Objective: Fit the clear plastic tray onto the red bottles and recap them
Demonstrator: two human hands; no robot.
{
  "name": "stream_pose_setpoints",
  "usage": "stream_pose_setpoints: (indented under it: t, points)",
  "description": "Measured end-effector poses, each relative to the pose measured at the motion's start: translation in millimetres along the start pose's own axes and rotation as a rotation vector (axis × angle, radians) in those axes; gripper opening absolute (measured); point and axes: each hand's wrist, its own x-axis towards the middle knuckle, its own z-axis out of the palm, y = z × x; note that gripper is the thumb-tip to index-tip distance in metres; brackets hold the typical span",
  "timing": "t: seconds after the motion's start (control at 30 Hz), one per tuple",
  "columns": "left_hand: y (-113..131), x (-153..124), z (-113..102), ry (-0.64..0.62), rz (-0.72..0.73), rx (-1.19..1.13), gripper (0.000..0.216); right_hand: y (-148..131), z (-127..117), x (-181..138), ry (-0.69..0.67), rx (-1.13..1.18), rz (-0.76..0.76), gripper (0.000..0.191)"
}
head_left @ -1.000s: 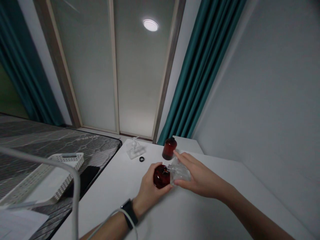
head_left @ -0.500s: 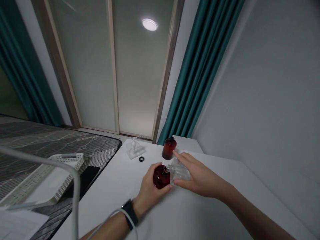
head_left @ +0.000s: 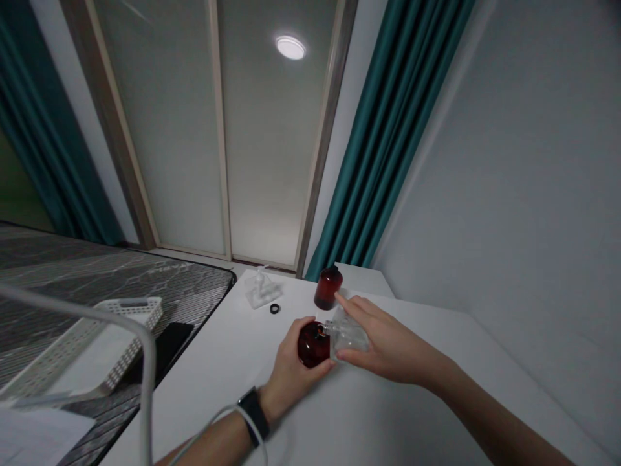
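My left hand [head_left: 291, 359] is wrapped round a dark red-brown bottle [head_left: 312, 346] on the white table. In my right hand [head_left: 373, 336] is a clear bottle [head_left: 350, 338], tipped on its side with its neck at the mouth of the red-brown one. Whether liquid passes between them is too small to make out. Just beyond my right fingertips stands a second red-brown bottle [head_left: 328, 288], upright. A small black ring [head_left: 275, 309] lies to the left, near a clear pump dispenser top [head_left: 259, 279] on a pale square sheet.
A white perforated basket [head_left: 109, 382] rests on a grey patterned surface at the left, beside a black flat object [head_left: 165, 346]. A pale cable [head_left: 145, 362] curves across the lower left. Paper [head_left: 43, 430] lies in the bottom left corner. The wall borders the table at right.
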Motion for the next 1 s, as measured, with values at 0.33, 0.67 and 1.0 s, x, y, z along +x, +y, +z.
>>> stream_pose_setpoints:
  t: [0.33,0.67,1.0]
  points:
    - [0.0,-1.1,0.8,0.021,-0.004,-0.01,0.06,2.2,1.5,1.0,0.027,0.005,-0.012,0.087]
    - [-1.0,-0.2,0.1,0.018,-0.015,-0.039,0.06,-0.4,1.0,3.5,0.008,-0.002,-0.002,0.089]
    - [-1.9,-0.4,0.7,0.014,-0.024,-0.065,0.06,0.4,0.3,3.6,0.032,-0.014,-0.035,0.089]
